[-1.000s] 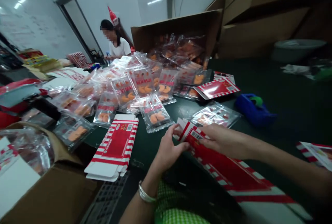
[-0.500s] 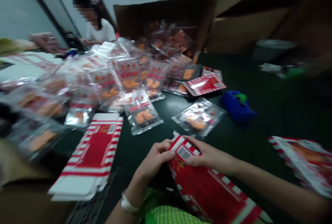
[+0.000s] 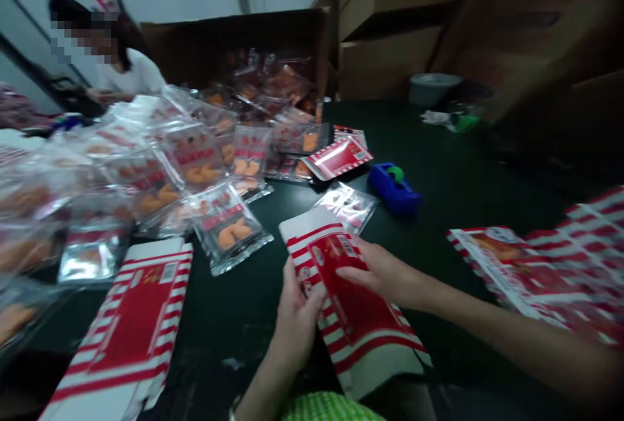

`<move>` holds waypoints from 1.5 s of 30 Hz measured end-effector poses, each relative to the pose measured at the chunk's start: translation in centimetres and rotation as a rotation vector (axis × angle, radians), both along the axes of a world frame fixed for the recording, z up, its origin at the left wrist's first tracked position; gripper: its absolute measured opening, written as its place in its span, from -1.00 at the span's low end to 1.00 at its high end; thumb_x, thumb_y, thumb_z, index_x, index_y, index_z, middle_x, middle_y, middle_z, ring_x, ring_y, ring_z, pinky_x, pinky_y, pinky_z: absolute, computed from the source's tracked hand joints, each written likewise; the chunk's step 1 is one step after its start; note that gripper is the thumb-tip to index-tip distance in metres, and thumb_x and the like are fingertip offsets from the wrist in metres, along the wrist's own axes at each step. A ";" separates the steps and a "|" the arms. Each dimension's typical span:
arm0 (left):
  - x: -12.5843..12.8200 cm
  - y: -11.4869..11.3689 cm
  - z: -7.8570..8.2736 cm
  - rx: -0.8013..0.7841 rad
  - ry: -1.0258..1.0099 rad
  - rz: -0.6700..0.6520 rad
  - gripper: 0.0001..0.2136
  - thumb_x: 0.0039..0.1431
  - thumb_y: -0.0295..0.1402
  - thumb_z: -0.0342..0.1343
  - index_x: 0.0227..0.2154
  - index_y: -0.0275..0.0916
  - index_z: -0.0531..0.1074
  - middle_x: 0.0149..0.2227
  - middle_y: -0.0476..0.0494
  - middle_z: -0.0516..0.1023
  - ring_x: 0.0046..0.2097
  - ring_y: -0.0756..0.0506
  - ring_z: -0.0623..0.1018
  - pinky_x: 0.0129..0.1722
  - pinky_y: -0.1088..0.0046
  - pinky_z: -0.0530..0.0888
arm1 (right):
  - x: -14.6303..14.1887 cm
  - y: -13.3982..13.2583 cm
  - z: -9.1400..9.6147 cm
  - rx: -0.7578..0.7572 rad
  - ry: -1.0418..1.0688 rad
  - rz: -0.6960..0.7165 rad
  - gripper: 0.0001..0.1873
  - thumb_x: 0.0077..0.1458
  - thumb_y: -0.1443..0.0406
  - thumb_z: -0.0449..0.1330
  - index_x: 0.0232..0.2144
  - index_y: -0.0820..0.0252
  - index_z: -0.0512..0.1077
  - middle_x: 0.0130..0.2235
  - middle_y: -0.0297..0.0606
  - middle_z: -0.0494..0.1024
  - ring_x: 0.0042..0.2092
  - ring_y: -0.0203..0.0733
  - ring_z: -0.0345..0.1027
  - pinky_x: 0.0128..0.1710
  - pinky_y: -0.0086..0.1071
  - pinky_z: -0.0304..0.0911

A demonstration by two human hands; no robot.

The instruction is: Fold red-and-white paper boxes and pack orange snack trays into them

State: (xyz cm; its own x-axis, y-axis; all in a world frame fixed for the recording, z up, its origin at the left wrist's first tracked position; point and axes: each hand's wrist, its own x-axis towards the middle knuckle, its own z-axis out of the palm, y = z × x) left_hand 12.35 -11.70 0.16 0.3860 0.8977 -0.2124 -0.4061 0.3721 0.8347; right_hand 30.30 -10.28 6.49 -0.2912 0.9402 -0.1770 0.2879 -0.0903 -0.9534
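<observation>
A flat red-and-white striped carton [image 3: 351, 307] lies in front of me on the dark table, and both my hands hold it. My left hand [image 3: 297, 314] grips its left edge with the fingers curled round it. On the carton's red face rests my right hand [image 3: 377, 275], fingers pressing down and thumb under the edge. Just beyond the carton lies a clear packet [image 3: 347, 205]. Another clear packet with orange pieces [image 3: 230, 234] lies to the left.
A stack of flat striped cartons [image 3: 129, 317] lies at the near left, more striped cartons [image 3: 546, 265] at the right. A heap of clear packets [image 3: 146, 161] spills from an open cardboard box [image 3: 234, 38]. A blue tape dispenser [image 3: 392, 187] stands mid-table. Another person [image 3: 119, 67] sits far left.
The view has swung to the right. The carton has been turned and flattened toward me, and my left hand has slid down its left edge.
</observation>
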 end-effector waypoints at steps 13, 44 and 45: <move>-3.9 2.9 0.9 0.727 0.873 0.092 -0.48 0.02 -0.45 0.18 0.10 -0.19 0.30 0.10 -0.27 0.39 0.15 -0.24 0.35 0.18 0.13 0.24 | 2.3 -1.2 -0.5 -0.248 0.155 0.244 -0.54 0.10 0.09 0.18 0.00 0.19 0.40 -0.09 -0.13 0.56 -0.08 0.03 0.46 -0.07 -0.12 0.37; -6.4 7.2 2.3 0.402 0.347 -0.661 -0.79 0.02 -0.18 0.21 -0.38 -0.20 0.61 -0.32 -0.11 0.67 -0.24 -0.14 0.62 -0.15 0.33 0.52 | -1.1 -1.8 0.5 0.102 -0.671 0.304 -0.21 0.01 0.03 0.18 0.26 0.06 0.12 0.28 -0.09 0.18 0.22 0.31 0.09 0.18 0.18 0.02; -6.3 7.7 1.4 0.354 0.337 -0.713 -0.78 0.05 -0.19 0.19 -0.36 -0.21 0.61 -0.30 -0.11 0.66 -0.23 -0.14 0.61 -0.12 0.32 0.51 | -1.3 -1.4 -0.3 0.098 -0.693 0.335 -0.24 0.04 0.06 0.15 0.26 0.11 0.11 0.27 -0.04 0.19 0.20 0.30 0.13 0.17 0.18 0.05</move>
